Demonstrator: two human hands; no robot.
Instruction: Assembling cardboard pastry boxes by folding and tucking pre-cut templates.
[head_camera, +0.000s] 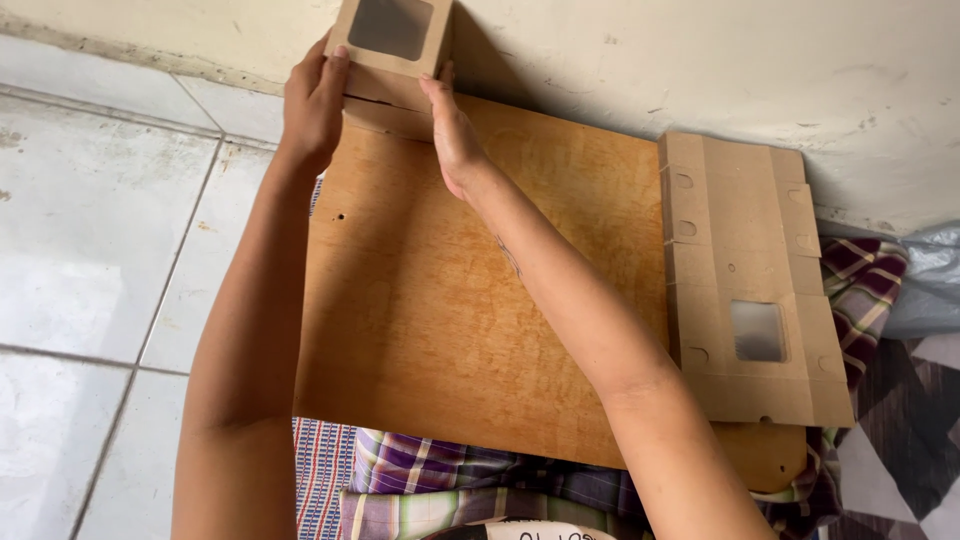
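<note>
A small brown cardboard box w/ clear window (392, 45) stands at the far edge of a wooden board (470, 300), right up against the wall (700, 60), held between both hands. The left hand (313, 105) lies flat on the box's left side, fingers (330, 62) reaching to its top corner; the right hand (452, 135) presses the right side w/ fingers straight — palms squeezing the box from opposite sides, not curled round it. So the box sits between the hands and beyond them, window panel up toward the camera, lower part resting on or just above the board; can't tell which. Risks, as a judgement: thin card may buckle or a flap pop open if the squeeze is uneven, and the box could slip out forward since neither hand supports it from below. Near the right forearm, a stack of flat, unfolded box blanks w/ window cut-outs (750, 290) overhangs the board's right edge, w/ checked cloth (870, 270) beneath and pale floor tiles (90, 230) to the left; a nudge could slide the blanks off.
</note>
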